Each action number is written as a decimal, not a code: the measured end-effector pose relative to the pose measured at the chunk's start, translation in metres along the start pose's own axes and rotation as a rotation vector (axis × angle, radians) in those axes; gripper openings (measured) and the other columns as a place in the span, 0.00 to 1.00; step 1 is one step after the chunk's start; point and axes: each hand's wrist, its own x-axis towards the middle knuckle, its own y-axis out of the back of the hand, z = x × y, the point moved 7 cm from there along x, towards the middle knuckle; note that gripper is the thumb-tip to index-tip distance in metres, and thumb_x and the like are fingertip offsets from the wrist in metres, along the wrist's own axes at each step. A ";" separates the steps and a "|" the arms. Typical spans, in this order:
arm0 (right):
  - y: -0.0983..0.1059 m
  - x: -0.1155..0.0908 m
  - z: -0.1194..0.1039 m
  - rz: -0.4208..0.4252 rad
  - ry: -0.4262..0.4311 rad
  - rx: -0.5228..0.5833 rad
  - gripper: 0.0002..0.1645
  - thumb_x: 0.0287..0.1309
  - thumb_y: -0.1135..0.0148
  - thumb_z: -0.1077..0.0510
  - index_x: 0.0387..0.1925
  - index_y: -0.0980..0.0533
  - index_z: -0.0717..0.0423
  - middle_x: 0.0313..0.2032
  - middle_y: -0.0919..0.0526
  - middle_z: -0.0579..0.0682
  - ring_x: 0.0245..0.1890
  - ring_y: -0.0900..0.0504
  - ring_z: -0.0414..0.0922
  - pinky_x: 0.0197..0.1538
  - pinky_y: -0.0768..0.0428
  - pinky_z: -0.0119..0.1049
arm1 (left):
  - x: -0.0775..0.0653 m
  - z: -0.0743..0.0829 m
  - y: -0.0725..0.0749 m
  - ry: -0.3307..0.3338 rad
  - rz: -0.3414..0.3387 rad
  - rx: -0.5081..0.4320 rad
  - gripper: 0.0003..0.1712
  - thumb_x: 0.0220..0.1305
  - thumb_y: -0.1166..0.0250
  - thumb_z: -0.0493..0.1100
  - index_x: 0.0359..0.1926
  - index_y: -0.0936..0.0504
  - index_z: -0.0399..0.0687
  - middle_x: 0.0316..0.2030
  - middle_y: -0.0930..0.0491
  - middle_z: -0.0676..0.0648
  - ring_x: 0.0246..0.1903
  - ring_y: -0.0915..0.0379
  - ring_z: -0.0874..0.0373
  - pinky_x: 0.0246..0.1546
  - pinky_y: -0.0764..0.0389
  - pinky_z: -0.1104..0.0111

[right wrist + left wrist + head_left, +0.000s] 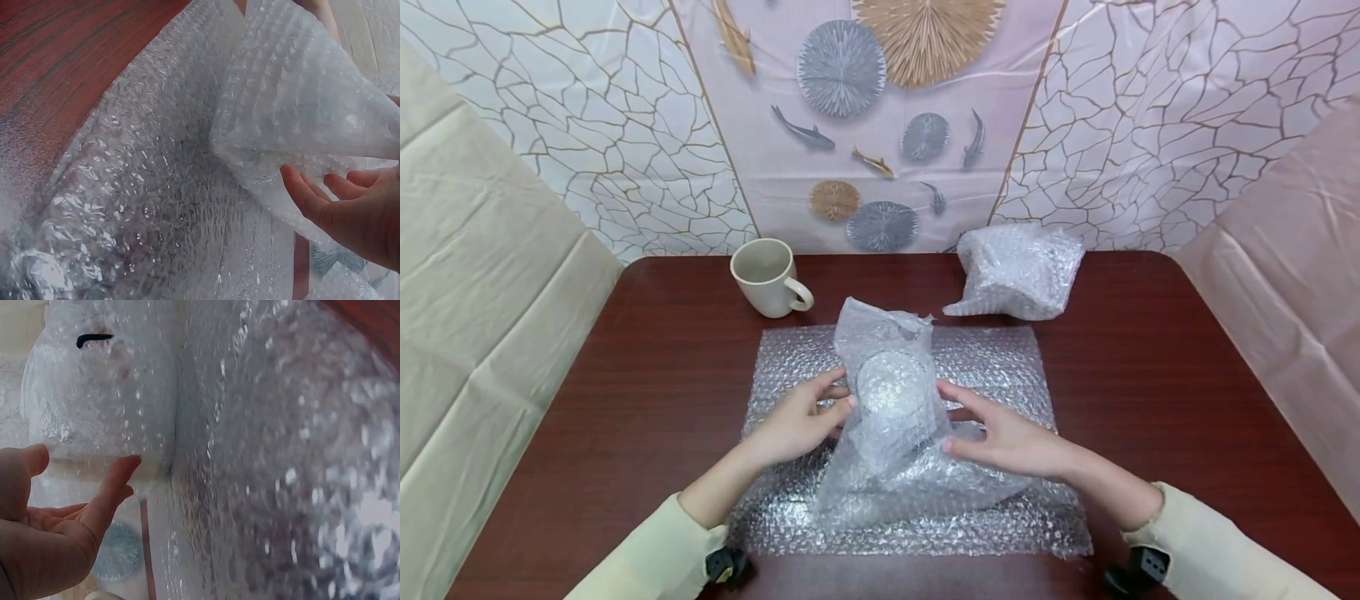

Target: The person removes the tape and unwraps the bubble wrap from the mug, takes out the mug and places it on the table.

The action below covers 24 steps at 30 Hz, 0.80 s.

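Note:
A round-topped thing loosely covered in bubble wrap (892, 387) stands in the middle, on a flat bubble wrap sheet (790, 350). What is inside is hidden; in the head view only its pale round top shows through. My left hand (808, 417) is at its left side, thumb and fingers apart, the tips right at the plastic. In the left wrist view that hand (69, 531) has its fingers loosely bent beside the wrap (106, 394). On the other side, my right hand (1003, 433) has its fingers spread by the wrap's edge. Relaxed fingers of the right hand (350, 206) show in the right wrist view.
A beige mug (767, 279) stands upright at the back left, its handle toward the right. Another bubble-wrapped bundle (1018, 271) sits at the back right of the dark red table (1150, 375). A patterned cloth (880, 167) hangs behind the table's far edge.

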 end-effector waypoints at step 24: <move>0.034 0.016 -0.027 -0.142 0.099 -0.128 0.47 0.55 0.38 0.51 0.71 0.51 0.48 0.69 0.46 0.53 0.61 0.32 0.51 0.50 0.23 0.31 | -0.018 0.017 -0.008 0.044 0.207 -0.225 0.34 0.57 0.36 0.37 0.62 0.42 0.38 0.43 0.25 0.35 0.30 0.18 0.50 0.34 0.17 0.61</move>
